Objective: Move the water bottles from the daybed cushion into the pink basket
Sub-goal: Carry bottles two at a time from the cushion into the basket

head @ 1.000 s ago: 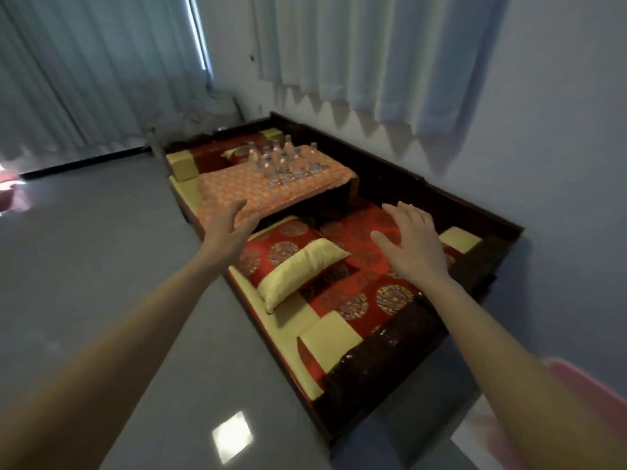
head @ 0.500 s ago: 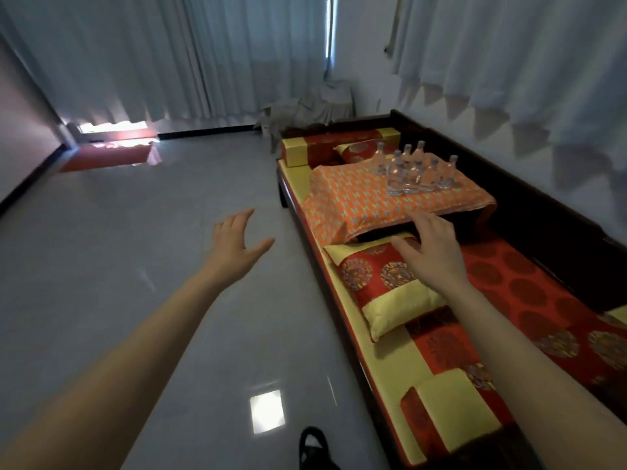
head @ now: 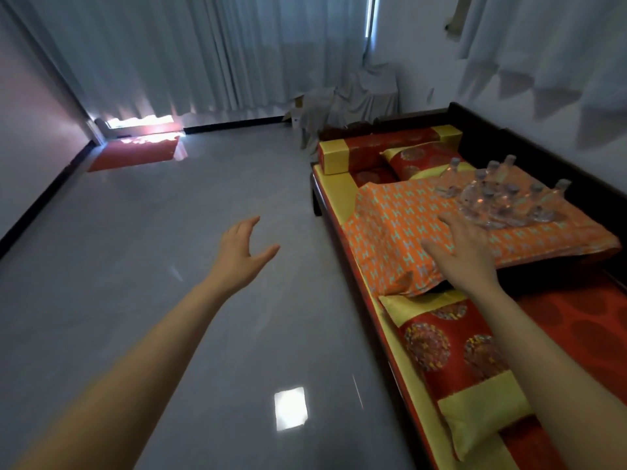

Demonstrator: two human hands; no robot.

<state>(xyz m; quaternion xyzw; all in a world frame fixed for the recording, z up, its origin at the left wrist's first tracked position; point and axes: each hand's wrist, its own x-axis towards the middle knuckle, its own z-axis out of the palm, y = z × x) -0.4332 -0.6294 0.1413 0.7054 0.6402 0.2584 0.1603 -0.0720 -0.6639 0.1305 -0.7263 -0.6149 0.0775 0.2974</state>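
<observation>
Several clear water bottles (head: 498, 195) stand clustered on an orange patterned cushion cover (head: 407, 232) on the daybed (head: 339, 212) at the right. My right hand (head: 461, 252) hovers over that orange cover, fingers spread, just short of the nearest bottles and holding nothing. Out over the grey floor, left of the daybed, my left hand (head: 241, 256) is open and empty. The pink basket is not in view.
A red and yellow pillow (head: 461, 361) lies on the daybed near me, and a bolster (head: 383, 150) sits at its far end. Curtains (head: 203, 52) cover the far wall. A red mat (head: 135, 154) lies on the glossy floor (head: 135, 300) at the far left.
The view has swung left and closer along the daybed. My right hand has moved forward from the red pillow onto the orange cover, nearer the bottles. The pink basket has left the view.
</observation>
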